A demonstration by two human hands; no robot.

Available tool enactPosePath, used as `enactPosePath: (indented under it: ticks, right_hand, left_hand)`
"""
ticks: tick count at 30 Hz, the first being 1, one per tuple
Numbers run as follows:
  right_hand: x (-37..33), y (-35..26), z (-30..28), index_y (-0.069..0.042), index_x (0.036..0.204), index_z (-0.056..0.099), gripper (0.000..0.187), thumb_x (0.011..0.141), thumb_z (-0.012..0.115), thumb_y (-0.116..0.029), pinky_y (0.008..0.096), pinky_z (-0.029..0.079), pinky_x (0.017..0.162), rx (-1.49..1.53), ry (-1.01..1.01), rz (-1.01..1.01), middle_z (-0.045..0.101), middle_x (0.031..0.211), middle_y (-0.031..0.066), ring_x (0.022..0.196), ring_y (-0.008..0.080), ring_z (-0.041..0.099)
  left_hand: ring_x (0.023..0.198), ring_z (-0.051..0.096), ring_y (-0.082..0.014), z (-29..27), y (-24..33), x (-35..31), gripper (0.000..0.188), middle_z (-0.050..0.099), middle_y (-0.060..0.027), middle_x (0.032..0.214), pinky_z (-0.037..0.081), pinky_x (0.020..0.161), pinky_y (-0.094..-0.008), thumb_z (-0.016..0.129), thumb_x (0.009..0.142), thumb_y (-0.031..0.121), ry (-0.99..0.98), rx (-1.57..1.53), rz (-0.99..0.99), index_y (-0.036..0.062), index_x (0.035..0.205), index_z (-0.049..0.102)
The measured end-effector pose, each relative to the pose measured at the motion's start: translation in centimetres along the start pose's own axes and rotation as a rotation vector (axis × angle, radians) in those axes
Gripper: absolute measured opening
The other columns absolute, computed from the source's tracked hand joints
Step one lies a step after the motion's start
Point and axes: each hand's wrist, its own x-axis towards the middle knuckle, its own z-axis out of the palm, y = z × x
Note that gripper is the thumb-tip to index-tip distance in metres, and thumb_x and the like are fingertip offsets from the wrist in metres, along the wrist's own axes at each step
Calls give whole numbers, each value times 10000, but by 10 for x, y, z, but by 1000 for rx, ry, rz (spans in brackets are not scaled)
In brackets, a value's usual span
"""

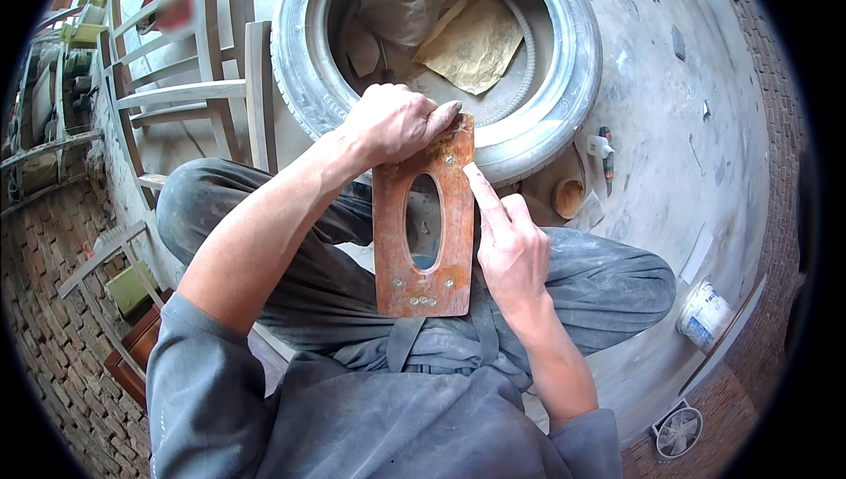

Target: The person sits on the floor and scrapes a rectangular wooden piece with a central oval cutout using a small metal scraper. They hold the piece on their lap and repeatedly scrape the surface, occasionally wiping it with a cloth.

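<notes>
Grey shirt [379, 426] fills the near foreground as a seated worker's left hand [401, 122] closes over the far end of a worn orange-brown board [456, 228], thumb along its far right corner. The right hand [513, 250] extends its index finger to the board's right edge; whether its folded fingers hold anything cannot be told. Pierced by an oval opening and dotted with screws, the board is held above the lap, between legs in dusty grey trousers [590, 281]. Just beyond lies a tire [304, 47], a brown sheet [476, 47] and a crumpled pale bag [414, 7] inside its ring. Far left stands a wooden chair frame [211, 65]; to the right are a small brown bowl [567, 200], a red-and-black tool [607, 162] and, nearer, a white tub [705, 313].
</notes>
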Motion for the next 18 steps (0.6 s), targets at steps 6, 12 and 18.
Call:
enactPosePath:
  ticks: [6, 12, 18]
  right_hand:
    - [-5, 1, 2, -280, 1577, 585, 730, 911, 672, 6, 478, 582, 618, 9, 9, -5, 568, 916, 104, 709, 340, 692]
    - [-1, -1, -2, -283, 1559, 607, 694, 925, 659, -6, 473, 588, 611, -17, -8, -2, 568, 920, 104, 722, 340, 704]
    - [5, -3, -3, -287, 1564, 601, 700, 922, 657, -13, 475, 596, 624, -55, -19, -3, 568, 927, 106, 728, 341, 706]
  left_hand:
    - [764, 743, -417, 1, -1, 1, 576, 746, -214, 761, 612, 768, -486, 451, 1145, 475, 9, 15, 15, 97, 962, 845]
    - [757, 742, -417, 1, 0, -1, 596, 739, -217, 746, 613, 765, -484, 448, 1147, 478, 7, 7, 4, 89, 930, 843]
    - [751, 743, -414, 0, 1, 0, 600, 743, -220, 754, 615, 765, -480, 440, 1152, 482, 1, -11, -8, 89, 951, 847]
